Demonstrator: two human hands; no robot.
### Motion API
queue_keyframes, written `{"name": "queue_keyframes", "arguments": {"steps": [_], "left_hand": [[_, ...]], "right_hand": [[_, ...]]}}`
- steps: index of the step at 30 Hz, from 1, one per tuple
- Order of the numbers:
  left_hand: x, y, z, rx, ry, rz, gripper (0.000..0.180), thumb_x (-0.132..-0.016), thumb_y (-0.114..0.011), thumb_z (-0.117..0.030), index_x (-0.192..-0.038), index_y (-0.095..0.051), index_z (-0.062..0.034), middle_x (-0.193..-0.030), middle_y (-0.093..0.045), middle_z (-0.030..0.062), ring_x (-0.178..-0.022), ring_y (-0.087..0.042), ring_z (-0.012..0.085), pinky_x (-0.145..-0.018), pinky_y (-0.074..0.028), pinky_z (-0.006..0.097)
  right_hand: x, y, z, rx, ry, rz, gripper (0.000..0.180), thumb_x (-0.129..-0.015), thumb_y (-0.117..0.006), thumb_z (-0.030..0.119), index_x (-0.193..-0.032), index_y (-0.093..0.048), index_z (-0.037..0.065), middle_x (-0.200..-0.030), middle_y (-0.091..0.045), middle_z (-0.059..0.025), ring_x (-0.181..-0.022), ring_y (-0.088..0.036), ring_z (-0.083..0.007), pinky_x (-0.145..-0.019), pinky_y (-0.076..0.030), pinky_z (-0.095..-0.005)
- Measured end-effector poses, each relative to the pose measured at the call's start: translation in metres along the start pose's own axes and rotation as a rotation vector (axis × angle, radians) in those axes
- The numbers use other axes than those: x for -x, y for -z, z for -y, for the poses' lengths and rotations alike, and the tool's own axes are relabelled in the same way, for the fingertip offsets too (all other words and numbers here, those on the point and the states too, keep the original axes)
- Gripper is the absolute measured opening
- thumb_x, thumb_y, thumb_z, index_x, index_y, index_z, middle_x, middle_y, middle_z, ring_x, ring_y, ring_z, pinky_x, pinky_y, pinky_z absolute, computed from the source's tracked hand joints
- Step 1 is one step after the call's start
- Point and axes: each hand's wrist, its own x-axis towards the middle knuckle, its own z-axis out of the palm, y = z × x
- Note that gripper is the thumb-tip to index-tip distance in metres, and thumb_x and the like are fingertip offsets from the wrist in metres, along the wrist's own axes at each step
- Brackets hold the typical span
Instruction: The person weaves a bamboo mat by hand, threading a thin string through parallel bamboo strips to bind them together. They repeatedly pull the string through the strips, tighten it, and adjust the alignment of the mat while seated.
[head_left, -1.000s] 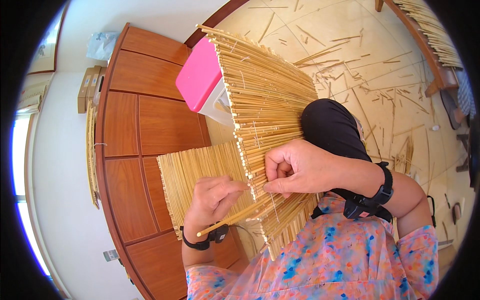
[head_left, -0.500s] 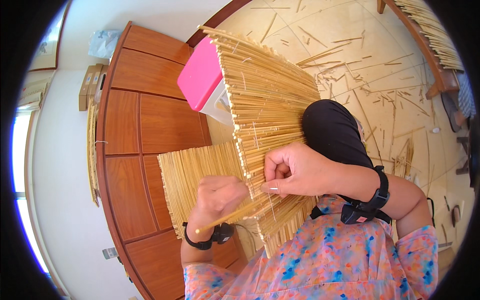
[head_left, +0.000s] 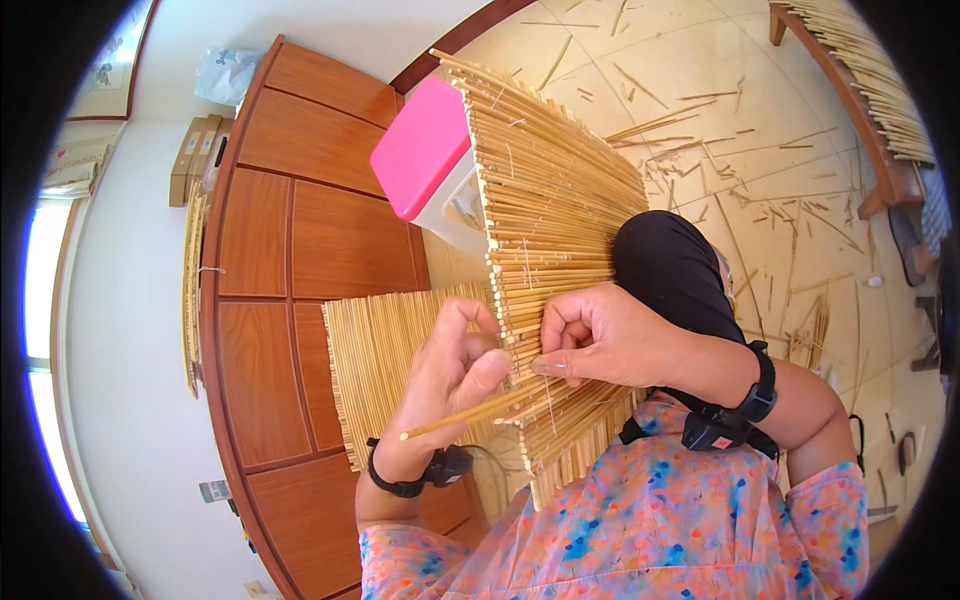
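home craft workshop | tiled floor (head_left: pixel 800 180) strewn with reed offcuts | wooden cabinet (head_left: pixel 290 250)

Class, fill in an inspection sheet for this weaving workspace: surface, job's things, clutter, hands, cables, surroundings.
Surface: tiled floor, pale.
Job's things: woven stick mat propped over a black-clad knee; loose stick at its near edge; second mat behind.
Clutter: stick offcuts scattered on the floor.
Hands: left hand grips the loose stick; right hand pinches at the mat edge; both wear black wristbands.
Cables: thin black lead by the left wristband.
Surroundings: wooden cabinet, pink-lidded box, bench with sticks.
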Motion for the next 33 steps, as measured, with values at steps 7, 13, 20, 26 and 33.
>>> {"name": "queue_keyframes", "arguments": {"steps": [7, 13, 20, 26, 33], "left_hand": [[-0.011, -0.024, -0.005, 0.148, -0.001, -0.078, 0.031, -0.092, -0.067, -0.008, -0.111, -0.042, -0.0038, -0.076, -0.063, 0.0038, -0.069, -0.055, 0.0043, -0.058, -0.044, 0.023], [-0.009, 0.005, 0.008, 0.000, -0.119, 0.047, 0.025, -0.093, -0.066, -0.005, -0.112, -0.051, -0.0022, -0.075, -0.065, 0.0039, -0.065, -0.061, 0.0087, -0.058, -0.047, 0.024], [-0.002, 0.011, 0.014, -0.215, -0.270, 0.065, 0.007, -0.088, -0.067, 0.002, -0.092, -0.064, -0.0023, -0.071, -0.065, 0.0059, -0.061, -0.064, 0.0131, -0.055, -0.048, 0.026], [-0.008, 0.005, 0.017, -0.323, -0.410, 0.004, 0.011, -0.086, -0.068, 0.004, -0.091, -0.064, -0.0054, -0.069, -0.064, 0.0070, -0.059, -0.064, 0.0176, -0.053, -0.048, 0.028], [-0.006, 0.001, 0.008, -0.413, -0.434, -0.013, 0.014, -0.085, -0.068, 0.005, -0.084, -0.060, -0.0055, -0.066, -0.061, 0.0073, -0.058, -0.064, 0.0180, -0.052, -0.048, 0.029]], "right_hand": [[0.000, -0.003, -0.004, -0.021, -0.004, -0.023, 0.023, -0.087, -0.078, 0.020, -0.084, -0.063, 0.002, -0.068, -0.065, -0.0031, -0.058, -0.057, -0.0084, -0.052, -0.044, -0.0256], [0.002, -0.002, -0.001, -0.057, -0.009, -0.031, 0.024, -0.087, -0.078, 0.021, -0.084, -0.063, 0.002, -0.069, -0.066, -0.0035, -0.060, -0.058, -0.0086, -0.054, -0.045, -0.0249], [0.002, 0.002, 0.003, 0.010, -0.016, -0.015, 0.022, -0.088, -0.077, 0.018, -0.084, -0.063, 0.002, -0.070, -0.064, -0.0021, -0.061, -0.059, -0.0070, -0.054, -0.046, -0.0223], [0.000, 0.003, 0.005, 0.020, -0.030, -0.021, 0.022, -0.089, -0.077, 0.016, -0.083, -0.060, 0.004, -0.068, -0.063, -0.0007, -0.059, -0.060, -0.0049, -0.052, -0.045, -0.0182], [0.001, 0.006, 0.007, -0.006, -0.078, 0.007, 0.023, -0.089, -0.077, 0.016, -0.081, -0.059, 0.004, -0.067, -0.063, -0.0004, -0.057, -0.059, -0.0049, -0.050, -0.045, -0.0189]]}}
